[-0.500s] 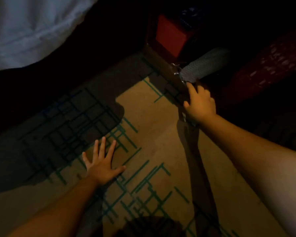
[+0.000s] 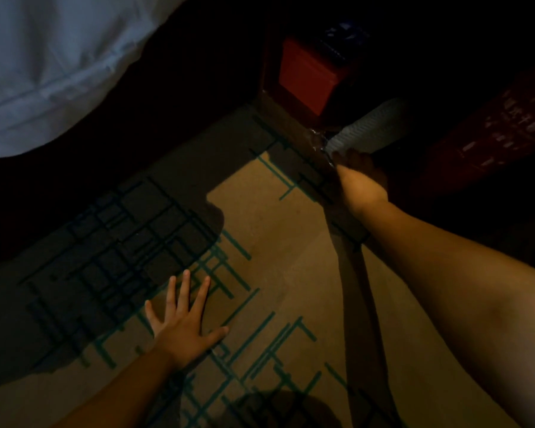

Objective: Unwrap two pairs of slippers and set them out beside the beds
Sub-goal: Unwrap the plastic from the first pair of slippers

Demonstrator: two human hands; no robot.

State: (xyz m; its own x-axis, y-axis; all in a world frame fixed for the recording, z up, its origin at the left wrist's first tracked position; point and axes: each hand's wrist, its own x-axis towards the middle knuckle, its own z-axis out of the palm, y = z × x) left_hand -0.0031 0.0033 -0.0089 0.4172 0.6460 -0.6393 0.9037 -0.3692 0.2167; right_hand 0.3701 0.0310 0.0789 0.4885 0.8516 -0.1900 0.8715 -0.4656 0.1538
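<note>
Reaching further than half a second ago, the right hand (image 2: 360,180) now has its fingers over the near end of the wrapped slippers (image 2: 368,126), a pale ribbed bundle in crinkled clear plastic lying in the dark low space beside a red box (image 2: 306,78). Whether those fingers have closed on the wrapper cannot be told; they are lost in shadow. The left hand (image 2: 183,329) stays flat and open, fingers spread, on the tan carpet (image 2: 275,242) with teal lines. A white bed sheet (image 2: 53,63) fills the upper left corner, cut off by the frame. Pale writing on a dark red surface (image 2: 491,134) at right is too dim to read.
</note>
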